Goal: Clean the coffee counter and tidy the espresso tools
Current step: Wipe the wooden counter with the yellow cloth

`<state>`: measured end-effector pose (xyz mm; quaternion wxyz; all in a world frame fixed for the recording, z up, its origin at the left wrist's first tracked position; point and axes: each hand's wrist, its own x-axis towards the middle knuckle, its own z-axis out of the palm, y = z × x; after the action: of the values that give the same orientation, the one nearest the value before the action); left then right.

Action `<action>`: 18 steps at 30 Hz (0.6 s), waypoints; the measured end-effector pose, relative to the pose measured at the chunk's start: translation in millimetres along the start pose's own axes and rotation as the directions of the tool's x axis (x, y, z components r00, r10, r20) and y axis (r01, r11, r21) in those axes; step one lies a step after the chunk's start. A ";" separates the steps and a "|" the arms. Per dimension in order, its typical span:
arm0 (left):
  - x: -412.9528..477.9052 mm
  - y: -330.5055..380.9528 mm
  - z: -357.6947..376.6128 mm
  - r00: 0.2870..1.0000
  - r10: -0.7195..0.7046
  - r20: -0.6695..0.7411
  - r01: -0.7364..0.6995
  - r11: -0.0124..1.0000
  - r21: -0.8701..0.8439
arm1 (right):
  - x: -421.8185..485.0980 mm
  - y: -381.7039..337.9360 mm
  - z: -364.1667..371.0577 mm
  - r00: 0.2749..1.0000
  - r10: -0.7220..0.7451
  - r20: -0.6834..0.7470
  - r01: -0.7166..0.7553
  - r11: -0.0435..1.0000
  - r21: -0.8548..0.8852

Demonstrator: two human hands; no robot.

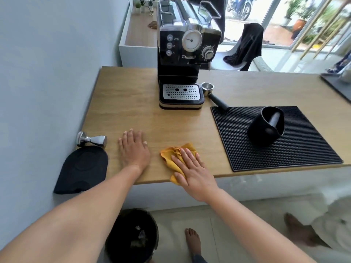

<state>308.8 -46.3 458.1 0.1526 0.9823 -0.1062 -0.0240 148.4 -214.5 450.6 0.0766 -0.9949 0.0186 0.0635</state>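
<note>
My right hand (191,171) lies flat, palm down, on a crumpled yellow cloth (170,152) at the front edge of the wooden counter (123,103). My left hand (133,149) rests flat on the bare wood to the left of the cloth and holds nothing. A steel tamper (91,139) lies on its side at the far left by the wall. Just in front of it a black tamping mat (82,169) hangs over the counter's edge. A portafilter (212,94) lies right of the black espresso machine (185,59). A black knock box (266,126) stands on the black rubber bar mat (303,152).
A black bin (133,236) with some waste in it stands on the floor below the counter. My bare foot (193,242) is beside it. A grey wall (38,73) borders the counter on the left. Another dark mat (340,88) lies at the far right edge.
</note>
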 end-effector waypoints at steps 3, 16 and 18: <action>-2.6 0.0 3.2 1.000 0.005 -0.011 -0.005 1.000 0.019 | -0.1 44.6 -10.0 0.976 0.213 -0.038 -0.213 0.977 0.005; 2.4 -2.1 10.7 0.998 0.000 -0.067 0.003 0.999 0.040 | 153.5 35.7 -34.7 0.885 0.466 -0.014 -0.464 0.883 0.069; 3.9 -2.5 9.7 0.995 -0.020 -0.096 0.017 0.999 -0.031 | 156.2 26.8 -32.3 0.915 0.402 -0.006 -0.401 0.913 0.069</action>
<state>312.4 -47.7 448.0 0.1721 0.9808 -0.0891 0.0203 305.9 -250.2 458.1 0.0949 -0.9673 0.2255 0.0671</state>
